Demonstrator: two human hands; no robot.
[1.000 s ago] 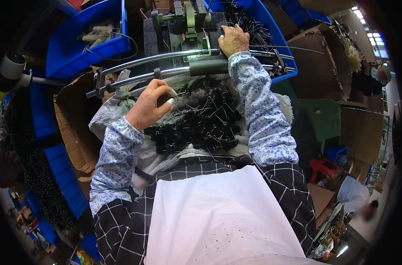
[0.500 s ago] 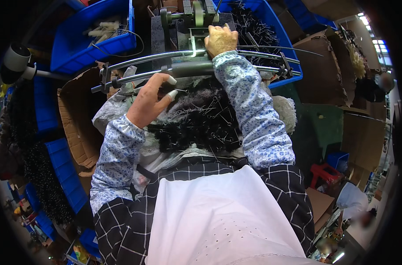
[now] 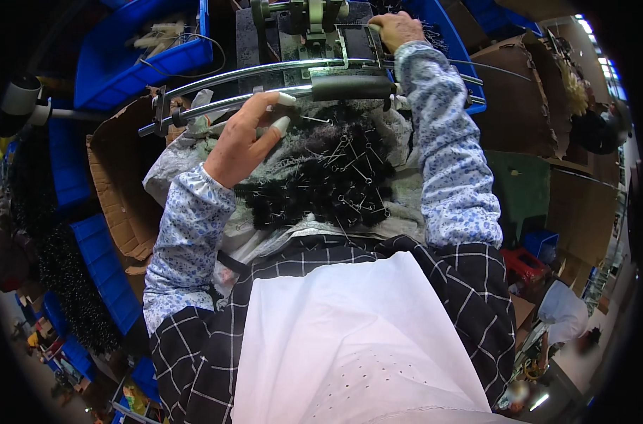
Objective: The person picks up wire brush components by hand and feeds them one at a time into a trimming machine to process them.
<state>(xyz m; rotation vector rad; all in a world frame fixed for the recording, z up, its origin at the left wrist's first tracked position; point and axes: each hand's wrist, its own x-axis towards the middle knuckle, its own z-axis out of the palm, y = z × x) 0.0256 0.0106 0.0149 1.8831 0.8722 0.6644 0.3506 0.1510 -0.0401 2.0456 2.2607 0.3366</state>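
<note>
My left hand (image 3: 238, 141), with white covers on the thumb and forefinger, is curled over the lap pile. Between its fingertips sits a dark-bristled wire brush (image 3: 314, 119), its bare stem sticking out to the right. My right hand (image 3: 399, 31) is beside the machine (image 3: 314, 35), thumb and forefinger pinched at the end of a thin dark brush (image 3: 353, 27) that reaches toward the machine's wheel. Below the rails, several black wire brushes (image 3: 321, 191) with looped stems lie heaped on a pale cloth (image 3: 173, 169) over my lap.
Two curved metal rails (image 3: 229, 74) with a dark padded roller (image 3: 351, 87) cross in front of me. A blue bin (image 3: 141, 78) with pale pieces stands far left, another blue bin (image 3: 454, 35) far right. Cardboard boxes (image 3: 123, 191) flank both sides. Another person (image 3: 563, 311) is at lower right.
My right hand has moved right and away from me, off the machine's middle, and a thin dark brush now shows beside it. My left hand has shifted slightly right and up with its brush.
</note>
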